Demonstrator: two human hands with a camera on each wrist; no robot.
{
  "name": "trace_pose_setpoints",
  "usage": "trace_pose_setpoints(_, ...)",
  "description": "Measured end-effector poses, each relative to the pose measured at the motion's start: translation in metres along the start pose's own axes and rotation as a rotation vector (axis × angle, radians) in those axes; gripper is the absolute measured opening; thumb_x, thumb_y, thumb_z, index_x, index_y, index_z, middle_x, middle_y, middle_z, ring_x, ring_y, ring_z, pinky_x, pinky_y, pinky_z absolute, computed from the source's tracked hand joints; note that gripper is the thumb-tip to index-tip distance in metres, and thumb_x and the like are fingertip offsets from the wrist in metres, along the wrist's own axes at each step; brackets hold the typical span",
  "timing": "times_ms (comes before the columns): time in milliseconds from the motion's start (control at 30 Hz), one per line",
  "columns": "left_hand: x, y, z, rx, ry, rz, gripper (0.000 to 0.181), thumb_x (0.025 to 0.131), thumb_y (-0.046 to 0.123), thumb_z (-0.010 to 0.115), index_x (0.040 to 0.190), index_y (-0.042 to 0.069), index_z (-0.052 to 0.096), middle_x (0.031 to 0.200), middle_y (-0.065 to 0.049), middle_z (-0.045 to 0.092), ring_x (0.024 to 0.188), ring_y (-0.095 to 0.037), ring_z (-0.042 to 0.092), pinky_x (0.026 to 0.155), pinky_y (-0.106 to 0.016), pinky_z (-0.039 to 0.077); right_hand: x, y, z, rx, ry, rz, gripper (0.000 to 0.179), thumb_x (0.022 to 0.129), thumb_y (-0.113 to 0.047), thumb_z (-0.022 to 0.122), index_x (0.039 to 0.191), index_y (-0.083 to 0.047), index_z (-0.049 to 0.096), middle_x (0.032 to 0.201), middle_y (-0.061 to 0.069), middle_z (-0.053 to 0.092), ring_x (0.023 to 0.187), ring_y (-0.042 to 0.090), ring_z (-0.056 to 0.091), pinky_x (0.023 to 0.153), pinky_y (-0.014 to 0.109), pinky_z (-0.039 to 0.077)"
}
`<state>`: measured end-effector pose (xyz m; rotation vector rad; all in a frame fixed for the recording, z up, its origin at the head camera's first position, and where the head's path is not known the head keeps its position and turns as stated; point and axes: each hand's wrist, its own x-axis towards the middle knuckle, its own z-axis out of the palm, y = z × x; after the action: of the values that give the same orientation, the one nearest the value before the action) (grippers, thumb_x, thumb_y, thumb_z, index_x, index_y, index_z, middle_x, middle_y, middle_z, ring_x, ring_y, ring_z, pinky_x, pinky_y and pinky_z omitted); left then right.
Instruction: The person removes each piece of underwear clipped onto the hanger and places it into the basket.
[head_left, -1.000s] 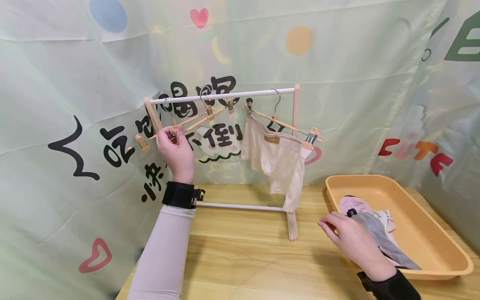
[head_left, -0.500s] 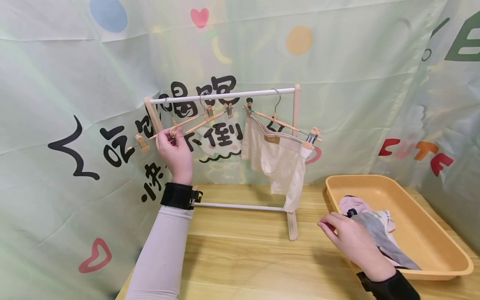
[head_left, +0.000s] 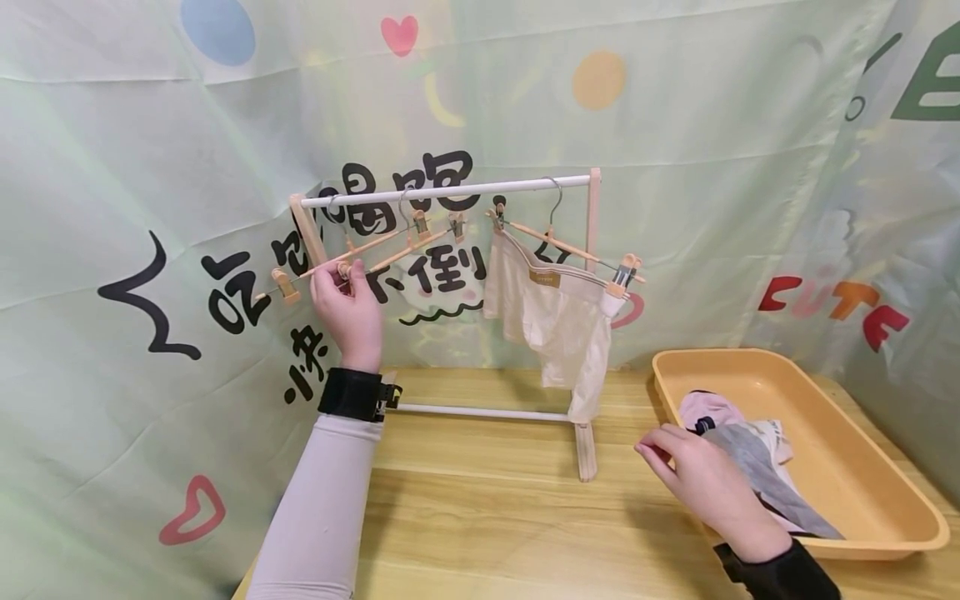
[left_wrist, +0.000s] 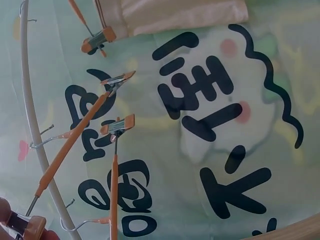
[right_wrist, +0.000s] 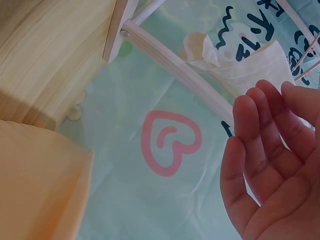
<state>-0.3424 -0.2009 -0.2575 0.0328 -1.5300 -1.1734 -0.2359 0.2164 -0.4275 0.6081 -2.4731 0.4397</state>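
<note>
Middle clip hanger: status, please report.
Left hand pinching its left clip. Right hand empty, near tray. Middle clip hanger bare, on rail. Left hanger close by.

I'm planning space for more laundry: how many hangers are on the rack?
3, all hooked on the rack: the left hanger; the middle hanger, one clip pinched by the left hand; and the right hanger, bearing cream shorts. None seems hidden.

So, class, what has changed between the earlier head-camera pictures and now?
The left hand eased slightly left, still pinching the near clip of the middle hanger, whose far clip dipped. Nothing was let go. The right hand, hung shorts and yellow tub stayed put.
</note>
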Motion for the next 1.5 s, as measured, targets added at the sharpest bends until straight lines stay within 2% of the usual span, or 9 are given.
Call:
trace_pose_setpoints(167, -0.001, -0.003, 0.0, -0.007, 0.005, 0.007, 0.029, 0.091, 0.021, 0.063, 0.096, -0.006, 0.054, 0.091, -0.004, 0.048, 0.08, -0.014, 0.05, 0.07, -0.027, 0.046, 0.0, 0.0, 0.0, -0.001, 0.0, 0.004, 0.005, 0.084, -0.023, 0.07, 0.084, -0.018, 0.068, 0.072, -0.01, 0.059, 0.059, 0.003, 0.048, 0.05, 0.029, 0.045)
trace_pose_setpoints(567, -0.007, -0.004, -0.005, 0.022, -0.029, 0.003, 0.034, 0.091, 0.03, 0.062, 0.097, -0.003, 0.054, 0.093, -0.003, 0.048, 0.08, -0.013, 0.052, 0.069, -0.026, 0.048, 0.0, 0.0, 0.001, -0.009, 0.0, 0.003, 0.004, 0.083, -0.022, 0.071, 0.083, -0.019, 0.068, 0.071, -0.011, 0.058, 0.058, 0.003, 0.046, 0.05, 0.029, 0.045)
trace_pose_setpoints(867, -0.01, -0.006, -0.009, 0.044, -0.05, 0.013, 0.035, 0.092, 0.03, 0.061, 0.102, -0.003, 0.058, 0.097, -0.014, 0.053, 0.082, -0.016, 0.053, 0.071, -0.029, 0.049, -0.001, 0.002, 0.002, 0.0, -0.005, 0.003, 0.008, 0.085, -0.025, 0.069, 0.083, -0.018, 0.068, 0.072, -0.011, 0.058, 0.059, 0.002, 0.047, 0.051, 0.03, 0.045)
trace_pose_setpoints(1100, -0.016, -0.002, -0.01, 0.028, -0.038, 0.006, 0.027, 0.092, 0.016, 0.062, 0.108, -0.006, 0.06, 0.099, -0.024, 0.053, 0.081, -0.025, 0.052, 0.068, -0.029, 0.045, 0.0, 0.001, 0.001, 0.0, -0.007, 0.001, 0.006, 0.083, -0.024, 0.07, 0.082, -0.018, 0.068, 0.07, -0.01, 0.058, 0.058, 0.003, 0.047, 0.05, 0.029, 0.045)
trace_pose_setpoints(1233, -0.019, -0.001, -0.014, 0.039, -0.039, 0.0, 0.032, 0.092, 0.019, 0.061, 0.115, -0.003, 0.06, 0.1, -0.02, 0.054, 0.081, -0.02, 0.052, 0.07, -0.025, 0.045, 0.001, 0.001, 0.001, -0.002, -0.003, 0.004, 0.006, 0.083, -0.024, 0.071, 0.082, -0.018, 0.068, 0.071, -0.009, 0.059, 0.059, 0.004, 0.048, 0.051, 0.031, 0.047)
trace_pose_setpoints(1333, -0.021, -0.003, -0.018, 0.03, -0.043, -0.007, 0.038, 0.092, 0.027, 0.062, 0.12, 0.002, 0.059, 0.101, -0.013, 0.054, 0.08, -0.013, 0.052, 0.069, -0.022, 0.046, 0.001, 0.001, 0.001, -0.002, 0.0, 0.002, 0.006, 0.082, -0.023, 0.071, 0.082, -0.018, 0.068, 0.072, -0.008, 0.061, 0.059, 0.005, 0.049, 0.051, 0.031, 0.047)
trace_pose_setpoints(1500, -0.025, -0.002, -0.026, 0.024, -0.049, -0.029, 0.043, 0.09, 0.034, 0.062, 0.121, 0.005, 0.058, 0.103, -0.011, 0.055, 0.079, -0.013, 0.054, 0.068, -0.021, 0.047, 0.001, 0.001, 0.0, -0.001, -0.007, 0.0, 0.008, 0.083, -0.024, 0.071, 0.081, -0.016, 0.067, 0.072, -0.008, 0.06, 0.06, 0.005, 0.049, 0.051, 0.031, 0.047)
